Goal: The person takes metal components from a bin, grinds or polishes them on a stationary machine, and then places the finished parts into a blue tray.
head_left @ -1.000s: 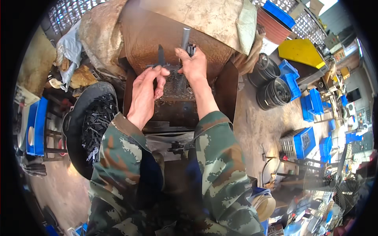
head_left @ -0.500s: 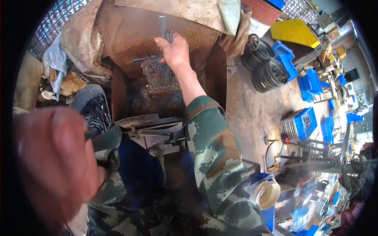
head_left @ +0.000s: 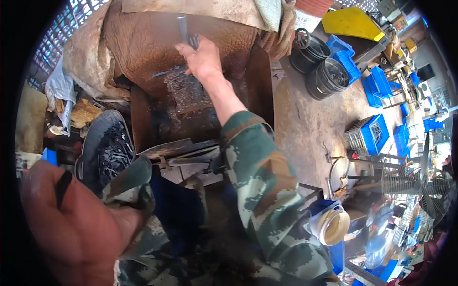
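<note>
My right hand (head_left: pixel 204 59) reaches over an open rusty metal box, its fingers closed around a grey metal rod (head_left: pixel 182 28) whose upper end sticks up past the thumb. Just below that hand lies a rough, grease-coated metal block (head_left: pixel 183 93), partly covered by the wrist. My left hand (head_left: pixel 76 219) looms large at the lower left, close to the camera and slightly blurred. Its fingers are curled, and a small dark piece (head_left: pixel 63 186) shows between them. Beyond it stands an oval dark pan (head_left: pixel 114 119) holding many small dark metal pieces.
Brown sheeting (head_left: pixel 143 47) hangs behind the box (head_left: pixel 260 81). Black buckets (head_left: pixel 327 78), blue bins (head_left: pixel 377 86) and a blue-lined crate (head_left: pixel 367 136) stand on the floor at right. A fan (head_left: pixel 420 186) and a pale round container (head_left: pixel 333 226) are nearer, right of my sleeve.
The view has shifted slightly. My left hand has moved down and turned, uncovering more of the pan and the dark piece. My right hand keeps hold of the rod, which leans a little more left.
</note>
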{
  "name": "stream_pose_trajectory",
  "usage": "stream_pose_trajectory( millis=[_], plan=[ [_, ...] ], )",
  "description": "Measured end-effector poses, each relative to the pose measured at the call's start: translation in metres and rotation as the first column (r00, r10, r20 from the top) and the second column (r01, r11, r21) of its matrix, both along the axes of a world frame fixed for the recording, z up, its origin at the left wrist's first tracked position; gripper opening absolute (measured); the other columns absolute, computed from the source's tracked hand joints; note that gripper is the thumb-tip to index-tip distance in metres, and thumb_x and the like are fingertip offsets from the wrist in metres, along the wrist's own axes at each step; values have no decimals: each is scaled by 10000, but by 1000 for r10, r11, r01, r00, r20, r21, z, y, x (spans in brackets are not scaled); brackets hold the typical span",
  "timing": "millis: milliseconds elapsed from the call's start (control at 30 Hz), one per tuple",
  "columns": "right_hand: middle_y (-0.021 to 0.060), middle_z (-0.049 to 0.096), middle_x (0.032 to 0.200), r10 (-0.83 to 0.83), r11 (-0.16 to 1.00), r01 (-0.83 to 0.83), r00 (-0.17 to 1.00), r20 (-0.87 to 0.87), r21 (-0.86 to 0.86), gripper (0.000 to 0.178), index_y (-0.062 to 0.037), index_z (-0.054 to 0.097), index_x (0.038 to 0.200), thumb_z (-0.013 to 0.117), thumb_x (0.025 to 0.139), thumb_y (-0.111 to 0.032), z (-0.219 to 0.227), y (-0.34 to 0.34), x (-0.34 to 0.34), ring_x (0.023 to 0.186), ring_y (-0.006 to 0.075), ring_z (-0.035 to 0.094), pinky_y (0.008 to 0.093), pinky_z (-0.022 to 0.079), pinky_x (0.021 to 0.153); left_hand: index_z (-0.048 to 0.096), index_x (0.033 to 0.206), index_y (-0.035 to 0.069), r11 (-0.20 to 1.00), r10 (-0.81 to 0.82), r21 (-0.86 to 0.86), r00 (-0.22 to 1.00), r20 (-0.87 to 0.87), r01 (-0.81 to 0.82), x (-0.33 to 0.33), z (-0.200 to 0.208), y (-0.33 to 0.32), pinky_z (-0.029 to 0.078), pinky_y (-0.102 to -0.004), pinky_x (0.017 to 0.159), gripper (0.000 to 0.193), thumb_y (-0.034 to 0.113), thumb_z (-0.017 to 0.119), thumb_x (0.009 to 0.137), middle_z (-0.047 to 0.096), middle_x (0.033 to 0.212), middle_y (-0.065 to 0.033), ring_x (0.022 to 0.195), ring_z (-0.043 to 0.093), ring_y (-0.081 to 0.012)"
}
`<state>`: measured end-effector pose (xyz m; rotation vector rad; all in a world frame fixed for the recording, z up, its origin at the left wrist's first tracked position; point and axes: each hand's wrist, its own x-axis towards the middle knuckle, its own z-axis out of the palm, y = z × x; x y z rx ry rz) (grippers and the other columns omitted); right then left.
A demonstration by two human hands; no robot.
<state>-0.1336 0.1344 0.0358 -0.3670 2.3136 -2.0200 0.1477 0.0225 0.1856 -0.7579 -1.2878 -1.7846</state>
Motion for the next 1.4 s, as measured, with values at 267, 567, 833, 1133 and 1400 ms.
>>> stream_pose_trajectory(
  millis=[267, 567, 833, 1133, 1400],
  plan=[
    [109, 630, 708, 40, 999, -39, 998, 55, -23, 377, -2, 629, 1116, 729, 873, -273, -9, 4, 15, 490, 163, 590, 351, 497, 502, 569, 747, 280, 981, 159, -95, 984, -80, -167, -10, -7, 21, 245, -253, 529, 166, 404, 648, 823, 498, 552, 81, 492, 297, -68],
    [4, 577, 688, 33, 988, -31, 999, 9, -148, 216, -31, 618, 895, 722, 902, -220, -7, -1, 2, 507, 79, 519, 265, 475, 427, 598, 810, 308, 976, 194, -73, 974, -117, -203, -13, 2, 8, 247, -263, 549, 181, 484, 628, 844, 493, 552, 74, 519, 280, -86],
    [21, 565, 651, -3, 996, 5, 1000, 18, -84, 281, -6, 615, 943, 727, 899, -260, -13, -11, 4, 467, 98, 523, 282, 468, 412, 624, 866, 334, 993, 106, -39, 988, -116, -111, -13, -3, 5, 249, -272, 566, 221, 555, 609, 862, 488, 552, 67, 544, 265, -102],
    [29, 594, 708, 16, 998, -15, 1000, 18, -63, 281, -22, 637, 980, 718, 901, -279, -16, 16, 2, 483, 108, 531, 287, 482, 452, 638, 937, 369, 965, 177, -187, 982, -65, -186, -20, -3, 33, 236, -258, 552, 236, 579, 533, 919, 486, 556, 60, 547, 231, -101],
    [89, 657, 742, -9, 999, 10, 1000, -26, 30, 455, 7, 621, 1184, 704, 896, -334, -25, 11, -5, 477, 150, 585, 321, 508, 491, 616, 929, 370, 921, 332, -149, 925, -186, -361, -34, -12, 34, 217, -231, 515, 202, 510, 474, 957, 488, 558, 62, 514, 211, -73]
  ],
)
